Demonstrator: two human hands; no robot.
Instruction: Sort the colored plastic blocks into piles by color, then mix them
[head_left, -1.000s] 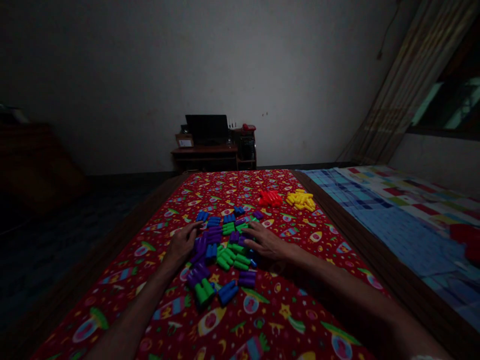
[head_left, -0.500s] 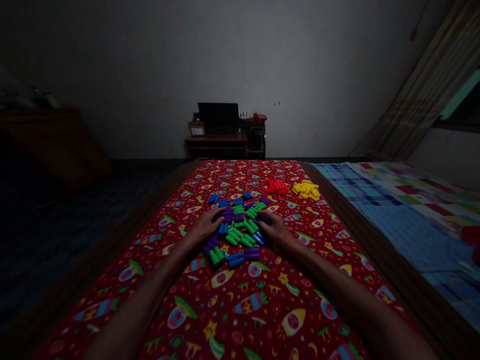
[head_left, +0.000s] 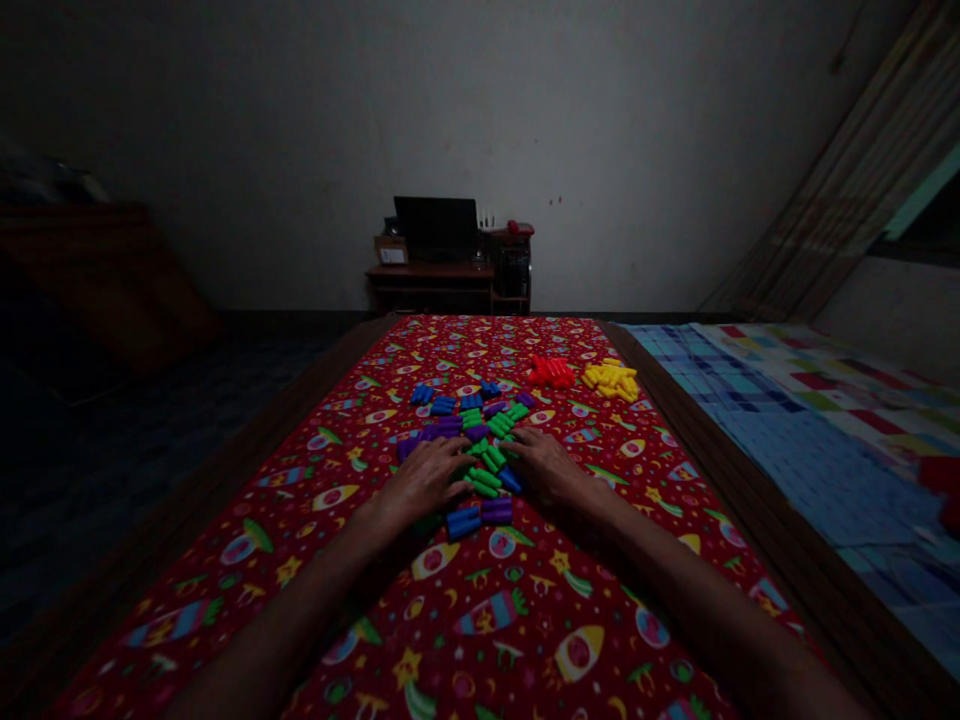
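On a red patterned cloth (head_left: 495, 610) lies a loose spread of small plastic toy blocks shaped like joined tubes. My left hand (head_left: 427, 478) is over the left side of the spread, fingers apart, close to green blocks (head_left: 484, 482) and hiding some pieces. Purple blocks (head_left: 442, 428) sit just beyond it. Across from it, my right hand (head_left: 549, 464) reaches in with fingers stretched out, beside a blue block (head_left: 510, 480) and touching or nearly touching the green ones. Nearer to me lie another blue block (head_left: 463, 522) and a purple block (head_left: 496, 511).
Farther back on the cloth are a red pile (head_left: 551, 373) and a yellow pile (head_left: 611, 380) of pieces. Several blue blocks (head_left: 442, 406) lie at the spread's far left. Beyond the cloth stands a desk (head_left: 431, 270) with a dark monitor (head_left: 436, 228).
My left hand has come nearer and over the green blocks. Purple blocks are now gathered at the left, and the purple one by my right hand no longer shows there.
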